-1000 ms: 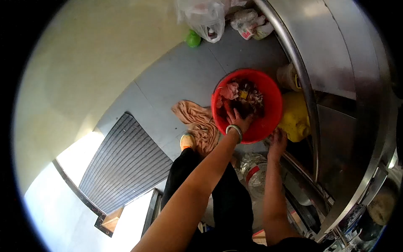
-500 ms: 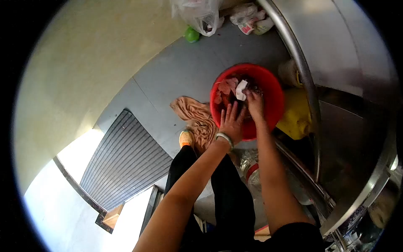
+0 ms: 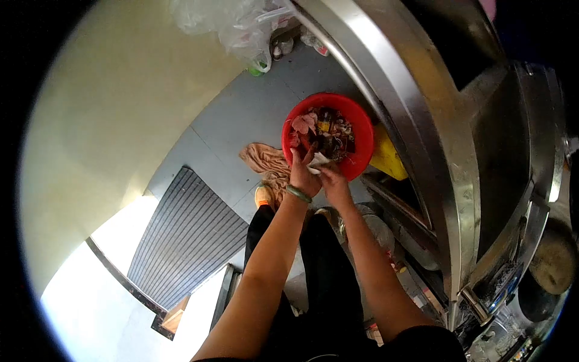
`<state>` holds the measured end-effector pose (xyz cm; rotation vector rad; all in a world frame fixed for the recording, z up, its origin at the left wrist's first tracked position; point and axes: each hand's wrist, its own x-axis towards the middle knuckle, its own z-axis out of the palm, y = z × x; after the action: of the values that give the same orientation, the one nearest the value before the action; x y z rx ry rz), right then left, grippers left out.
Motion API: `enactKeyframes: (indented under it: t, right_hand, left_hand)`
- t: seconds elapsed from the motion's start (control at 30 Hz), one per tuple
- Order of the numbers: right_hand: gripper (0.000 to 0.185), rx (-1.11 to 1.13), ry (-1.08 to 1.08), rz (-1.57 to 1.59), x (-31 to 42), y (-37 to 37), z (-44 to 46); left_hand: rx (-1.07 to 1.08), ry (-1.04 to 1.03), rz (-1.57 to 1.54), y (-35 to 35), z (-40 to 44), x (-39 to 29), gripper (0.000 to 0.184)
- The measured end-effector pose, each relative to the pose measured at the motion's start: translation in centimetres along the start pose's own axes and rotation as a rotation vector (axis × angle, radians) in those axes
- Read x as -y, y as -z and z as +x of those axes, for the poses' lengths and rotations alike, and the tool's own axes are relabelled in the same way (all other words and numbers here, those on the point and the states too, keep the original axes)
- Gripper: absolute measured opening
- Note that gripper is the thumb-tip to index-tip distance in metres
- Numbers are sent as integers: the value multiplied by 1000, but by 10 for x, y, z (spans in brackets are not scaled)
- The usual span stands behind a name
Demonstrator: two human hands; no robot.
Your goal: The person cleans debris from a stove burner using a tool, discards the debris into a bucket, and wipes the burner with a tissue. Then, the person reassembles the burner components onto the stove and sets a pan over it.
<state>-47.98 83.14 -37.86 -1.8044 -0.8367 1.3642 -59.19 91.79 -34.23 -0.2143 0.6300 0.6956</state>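
A white, crumpled piece, looking like tissue (image 3: 318, 161), sits between my two hands over the near rim of a red plastic bucket (image 3: 364, 130). My right hand (image 3: 335, 183) has its fingers closed on it, pressing it against my left hand (image 3: 303, 175). The left fingers are spread apart, palm turned partly up, with a pale bangle (image 3: 298, 193) around that wrist. Inside the bucket lie pink thin scraps (image 3: 303, 123) and dark mixed waste (image 3: 335, 136). Part of the white piece is hidden by my fingers.
A brown cloth (image 3: 265, 158) lies on the grey floor left of the bucket, near my shoe (image 3: 264, 196). To the right are a yellow object (image 3: 389, 154) and a metal counter edge (image 3: 422, 114). Plastic bags (image 3: 241, 30) hang at the back; a ridged mat (image 3: 187, 235) is at left.
The white piece has come from inside the bucket to its near rim in my right hand. My left hand has turned and moved back against it. The view has shifted right.
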Motion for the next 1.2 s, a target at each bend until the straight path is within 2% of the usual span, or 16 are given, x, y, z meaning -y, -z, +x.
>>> enactKeyframes:
  t: [0.07, 0.13, 0.23, 0.27, 0.33, 0.43, 0.53, 0.57, 0.67, 0.77, 0.87, 0.9, 1.0, 1.07, 1.17, 1.2]
  right_hand:
    - [32, -123, -121, -62, -11, 17, 29]
    - [31, -359, -123, -279, -6, 26, 50]
    - [25, -194, 21, -231, 46, 1, 11]
    - [26, -65, 293, -350, 43, -6, 2]
    - [29, -248, 231, -385, -11, -5, 11]
    - [31, -227, -345, 147, 18, 41, 8]
    - [34, -173, -291, 930, 64, 46, -40]
    - [40, -23, -303, 1049, 65, 53, -56]
    - [50, 4, -258, 1106, 104, 56, -107]
    - [46, 37, -200, 949, 147, 71, -161]
    - [36, -33, -194, 543, 164, 94, -204]
    - [33, -42, -141, 557, 172, 99, -221]
    - [28, -47, 35, 611, 190, 110, -267]
    - [27, -1, 159, 662, 189, 119, -296]
    - [33, -80, 149, 579, 190, 129, -344]
    - [37, -49, 158, 819, 198, 133, -364]
  left_hand:
    - [16, 81, 62, -27, -21, -5, 88]
    - [62, 42, 80, 1, -11, 3, 89]
    - [-62, 25, 119, 16, -9, 4, 87]
    - [59, 12, 171, 5, -17, 5, 84]
    - [41, 190, 85, -12, -28, 10, 79]
    - [-76, 104, 445, -31, -56, 8, 62]
    - [-261, -133, 1152, -29, -70, -8, 52]
    - [-252, -145, 996, -39, -77, -10, 46]
    - [-154, -37, 1099, -84, -110, -5, 50]
    - [-85, 71, 1137, -139, -162, 11, 37]
    - [-94, -188, 1306, -149, -202, 22, 24]
    - [-89, -177, 1233, -182, -233, 32, 19]
    - [6, -371, 1415, -194, -273, 51, 17]
    - [98, -399, 1501, -212, -301, 63, 14]
    - [288, -462, 1489, -203, -316, 80, 12]
    - [312, -462, 1542, -213, -325, 89, 12]
